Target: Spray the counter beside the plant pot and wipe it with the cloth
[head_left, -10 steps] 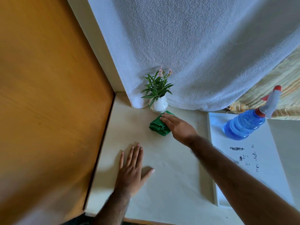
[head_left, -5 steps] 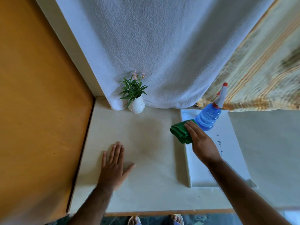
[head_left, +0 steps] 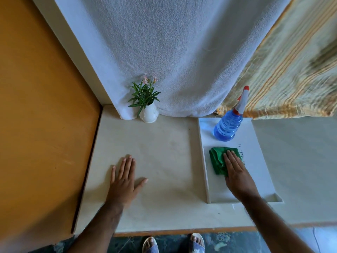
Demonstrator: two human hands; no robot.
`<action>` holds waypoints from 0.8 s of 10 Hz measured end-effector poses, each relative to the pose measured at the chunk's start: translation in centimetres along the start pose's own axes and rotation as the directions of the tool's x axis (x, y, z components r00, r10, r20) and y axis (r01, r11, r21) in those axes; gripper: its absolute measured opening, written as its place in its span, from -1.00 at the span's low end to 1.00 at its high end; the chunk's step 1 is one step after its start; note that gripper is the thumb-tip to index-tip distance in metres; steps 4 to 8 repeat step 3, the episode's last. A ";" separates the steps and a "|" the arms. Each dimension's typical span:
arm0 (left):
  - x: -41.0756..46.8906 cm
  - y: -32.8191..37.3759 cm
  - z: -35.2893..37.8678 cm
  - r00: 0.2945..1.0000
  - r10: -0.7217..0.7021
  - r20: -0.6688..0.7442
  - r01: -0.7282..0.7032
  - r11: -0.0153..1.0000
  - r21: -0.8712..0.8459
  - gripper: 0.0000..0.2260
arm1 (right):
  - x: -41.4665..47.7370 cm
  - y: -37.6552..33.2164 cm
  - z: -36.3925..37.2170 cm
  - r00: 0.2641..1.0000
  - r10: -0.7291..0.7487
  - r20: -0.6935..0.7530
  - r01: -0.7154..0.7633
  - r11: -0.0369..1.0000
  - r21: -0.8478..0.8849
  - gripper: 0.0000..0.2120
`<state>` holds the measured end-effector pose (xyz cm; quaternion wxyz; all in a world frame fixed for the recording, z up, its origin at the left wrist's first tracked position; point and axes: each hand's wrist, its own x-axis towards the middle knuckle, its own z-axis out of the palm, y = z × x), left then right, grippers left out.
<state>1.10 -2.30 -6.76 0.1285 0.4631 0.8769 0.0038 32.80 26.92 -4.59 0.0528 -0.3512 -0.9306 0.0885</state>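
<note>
A small white plant pot (head_left: 149, 114) with green leaves and pink flowers stands at the back of the cream counter (head_left: 164, 147). To its right lies a white tray (head_left: 255, 161). On the tray sits the folded green cloth (head_left: 218, 159), and my right hand (head_left: 237, 176) lies palm-down on its right half, fingers pressed over it. Just behind the cloth, on the tray's far end, stands the blue spray bottle (head_left: 227, 127) with a white and red nozzle. My left hand (head_left: 124, 181) rests flat on the counter in front of the pot, fingers spread, holding nothing.
A white towel (head_left: 173, 52) hangs down behind the pot to the counter. A striped yellow fabric (head_left: 291, 70) hangs at the back right. An orange wooden panel (head_left: 36, 106) bounds the counter on the left. My sandalled feet (head_left: 173, 243) show below the front edge.
My right hand carried the green cloth from beside the plant pot rightward onto the white tray, then nearer along it. My left hand stayed flat on the counter.
</note>
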 end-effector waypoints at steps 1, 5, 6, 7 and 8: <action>0.1 -0.1 0.2 1.000 -0.017 0.024 0.017 1.000 0.005 -0.13 | -1.0 -0.1 0.3 0.998 -0.034 0.056 0.038 0.997 -0.071 -0.23; 0.9 0.3 -1.1 0.986 -0.050 0.162 0.053 0.998 -0.016 0.09 | 1.0 -3.5 -2.2 0.976 -0.209 0.069 0.214 0.974 -0.081 -0.10; 0.9 0.3 -1.1 0.986 -0.050 0.162 0.053 0.998 -0.016 0.09 | 1.0 -3.5 -2.2 0.976 -0.209 0.069 0.214 0.974 -0.081 -0.10; 0.9 0.3 -1.1 0.986 -0.050 0.162 0.053 0.998 -0.016 0.09 | 1.0 -3.5 -2.2 0.976 -0.209 0.069 0.214 0.974 -0.081 -0.10; 0.9 0.3 -1.1 0.986 -0.050 0.162 0.053 0.998 -0.016 0.09 | 1.0 -3.5 -2.2 0.976 -0.209 0.069 0.214 0.974 -0.081 -0.10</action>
